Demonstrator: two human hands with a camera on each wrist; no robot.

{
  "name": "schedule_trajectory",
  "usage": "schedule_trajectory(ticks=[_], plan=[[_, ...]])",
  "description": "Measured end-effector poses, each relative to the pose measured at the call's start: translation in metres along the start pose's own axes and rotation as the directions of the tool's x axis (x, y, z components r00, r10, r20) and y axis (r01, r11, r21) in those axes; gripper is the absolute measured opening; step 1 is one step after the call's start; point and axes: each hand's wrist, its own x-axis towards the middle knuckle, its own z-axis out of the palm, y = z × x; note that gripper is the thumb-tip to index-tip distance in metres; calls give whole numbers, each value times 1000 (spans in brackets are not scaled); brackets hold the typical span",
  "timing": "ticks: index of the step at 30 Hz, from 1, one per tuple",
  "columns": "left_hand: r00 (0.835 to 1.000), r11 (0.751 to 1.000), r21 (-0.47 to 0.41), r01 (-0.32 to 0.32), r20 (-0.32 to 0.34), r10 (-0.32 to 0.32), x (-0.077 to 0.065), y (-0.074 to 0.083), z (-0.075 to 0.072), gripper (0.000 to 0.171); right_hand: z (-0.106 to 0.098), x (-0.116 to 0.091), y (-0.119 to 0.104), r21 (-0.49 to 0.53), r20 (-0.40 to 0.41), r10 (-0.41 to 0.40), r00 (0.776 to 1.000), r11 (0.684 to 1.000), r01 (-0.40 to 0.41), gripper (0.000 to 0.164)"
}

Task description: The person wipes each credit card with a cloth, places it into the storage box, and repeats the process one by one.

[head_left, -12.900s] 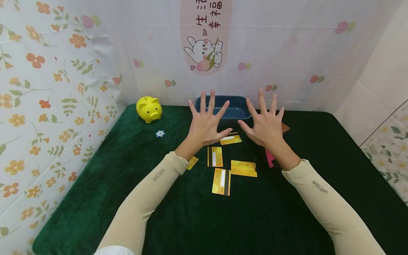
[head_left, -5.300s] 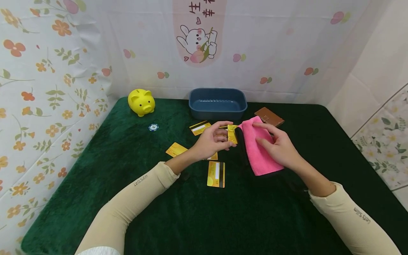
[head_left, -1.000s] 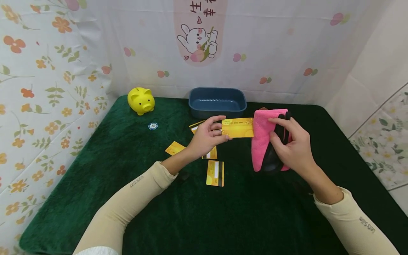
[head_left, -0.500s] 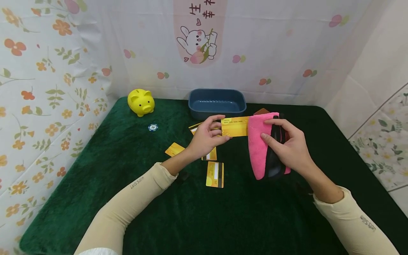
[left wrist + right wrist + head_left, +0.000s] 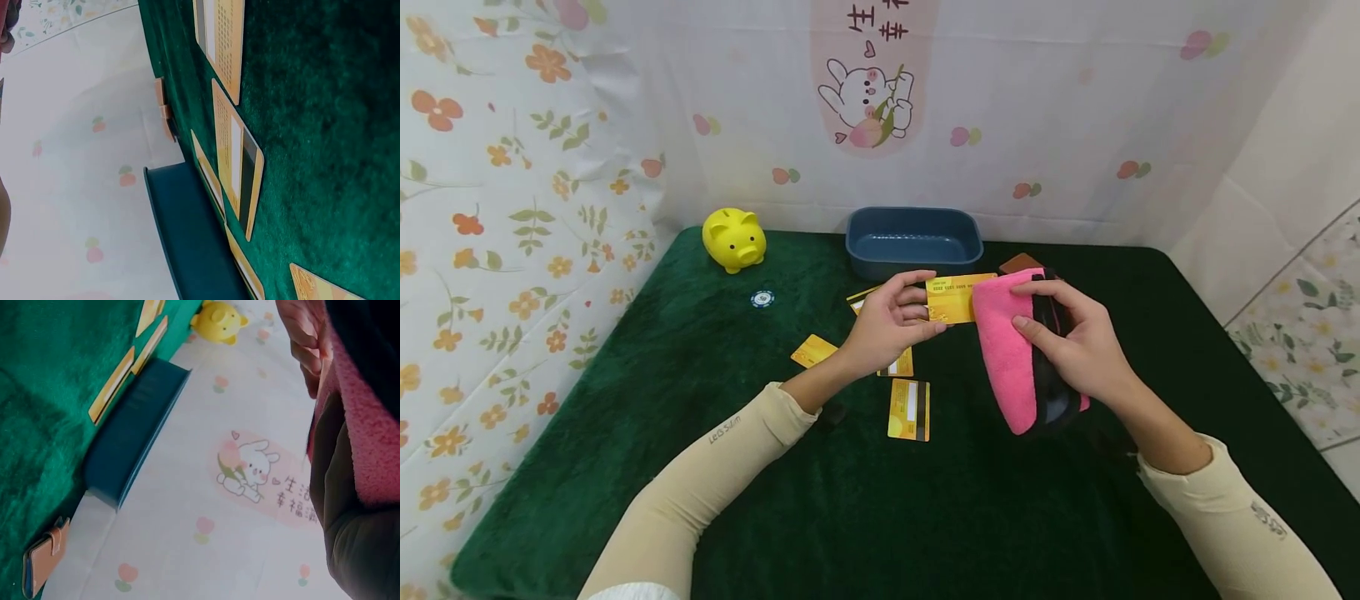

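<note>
Head view: you hold the yellow card [image 5: 951, 301] by its left end in your left hand [image 5: 891, 327], fingers narrowed to a pinch, its long axis running sideways toward your right hand [image 5: 1081, 343]. The card's right end lies behind the edge of the pink cloth [image 5: 1006, 354], which your right fingers grip over the table [image 5: 865, 517], both hands angled inward.
</note>
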Motion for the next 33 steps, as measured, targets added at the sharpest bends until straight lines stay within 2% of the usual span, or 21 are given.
schedule_trajectory(ticks=[11,18,25,33], plan=[[1000,1000,-12,-11,14,12,0,0,2,61,1,3,7,13,-51,-4,999,1000,5,34],[999,999,23,-30,15,30,-2,-1,0,62,8,8,4,29,-7,23,1000,999,-23,33],[998,998,32,-48,31,47,-1,-1,1,61,4,3,2,26,12,43,999,999,-43,32],[997,998,25,-57,62,56,1,-1,2,61,1,3,4,-22,-18,31,999,999,-31,32]])
